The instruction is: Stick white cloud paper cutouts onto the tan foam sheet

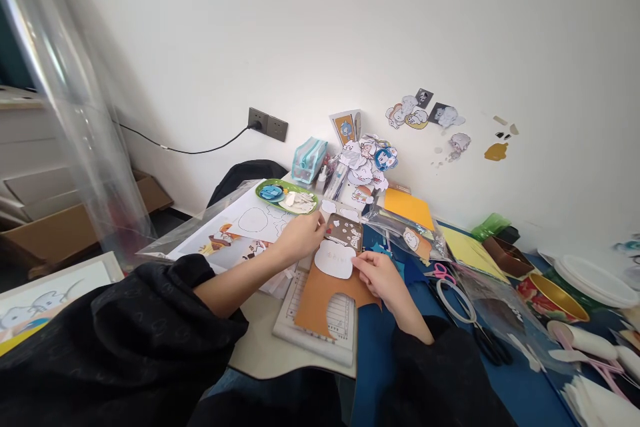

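A white paper cutout (pixel 334 261) with faint marks lies over orange-brown paper (pixel 313 293) that has a curved piece cut out. My right hand (pixel 376 273) pinches the cutout's right edge between thumb and finger. My left hand (pixel 304 235) is at the left edge of a dark tray (pixel 345 230) holding small white and red pieces; its fingers are closed, and what they hold, if anything, is too small to make out. Beneath the orange-brown paper lies a printed notebook (pixel 345 350).
A green tray (pixel 287 188) with blue and white pieces stands behind my left hand. Black-handled scissors (pixel 493 345), a white tape ring (pixel 456 300) and pink scissors (pixel 441 272) lie to the right. Character cutouts (pixel 367 160) stand near the wall.
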The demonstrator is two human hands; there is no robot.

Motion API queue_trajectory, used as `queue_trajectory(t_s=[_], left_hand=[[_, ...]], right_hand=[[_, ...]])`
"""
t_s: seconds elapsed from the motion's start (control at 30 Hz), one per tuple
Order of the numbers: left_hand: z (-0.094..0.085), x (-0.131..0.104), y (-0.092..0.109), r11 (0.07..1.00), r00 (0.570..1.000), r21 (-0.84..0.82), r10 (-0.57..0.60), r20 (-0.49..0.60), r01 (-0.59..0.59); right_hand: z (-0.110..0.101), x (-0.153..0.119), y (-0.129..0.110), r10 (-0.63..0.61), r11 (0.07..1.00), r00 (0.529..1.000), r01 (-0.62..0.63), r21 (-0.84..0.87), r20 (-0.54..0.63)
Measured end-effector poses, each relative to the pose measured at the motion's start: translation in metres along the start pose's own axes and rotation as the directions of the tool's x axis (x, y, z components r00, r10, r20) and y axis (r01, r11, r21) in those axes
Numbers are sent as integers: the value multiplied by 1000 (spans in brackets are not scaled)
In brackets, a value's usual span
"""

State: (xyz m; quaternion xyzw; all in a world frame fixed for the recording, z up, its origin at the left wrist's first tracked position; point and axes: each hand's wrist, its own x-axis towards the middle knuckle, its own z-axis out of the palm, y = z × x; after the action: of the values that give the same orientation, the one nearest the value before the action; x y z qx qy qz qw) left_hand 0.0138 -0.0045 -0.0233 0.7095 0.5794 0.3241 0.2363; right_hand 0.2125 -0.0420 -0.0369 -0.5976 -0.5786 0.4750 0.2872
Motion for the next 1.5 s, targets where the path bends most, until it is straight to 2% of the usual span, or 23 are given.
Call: queue_trajectory(t_s=[0.13, 0.23, 0.37, 0.47, 0.63, 0.9, 0.97, 1.1, 1.5], left_hand=[[2, 1, -3, 1000, 999, -17, 20, 26, -19], [2, 2, -3, 999, 999, -43, 27, 43, -25], [1, 3, -3, 994, 996, -97, 48, 80, -40], [1, 2, -3, 989, 990, -139, 72, 117, -56], [3, 3, -5, 979, 983, -192, 94, 158, -63], [4, 8, -9, 964, 976, -219, 181, 126, -150], [2, 10, -10, 975, 978, -194, 140, 155, -109], [1, 9, -9, 983, 974, -153, 126, 191, -97], [-1, 6, -7, 983, 974, -164, 120, 194, -88]], right_hand=[[-1, -4, -1, -38, 996, 997, 33, -85, -66], [-6, -5, 0, -112, 978, 981, 81, -194, -158], [-18, -3, 5, -233, 934, 910, 111, -339, -344], [-28, 0, 12, -277, 913, 867, 103, -395, -415], [-35, 6, 21, -269, 907, 881, 95, -411, -388], [-26, 12, 21, -295, 909, 894, 154, -387, -338], [-25, 14, 19, -311, 908, 886, 172, -381, -342], [-24, 13, 18, -325, 910, 879, 189, -370, -348], [-22, 13, 22, -345, 887, 878, 190, -422, -330]])
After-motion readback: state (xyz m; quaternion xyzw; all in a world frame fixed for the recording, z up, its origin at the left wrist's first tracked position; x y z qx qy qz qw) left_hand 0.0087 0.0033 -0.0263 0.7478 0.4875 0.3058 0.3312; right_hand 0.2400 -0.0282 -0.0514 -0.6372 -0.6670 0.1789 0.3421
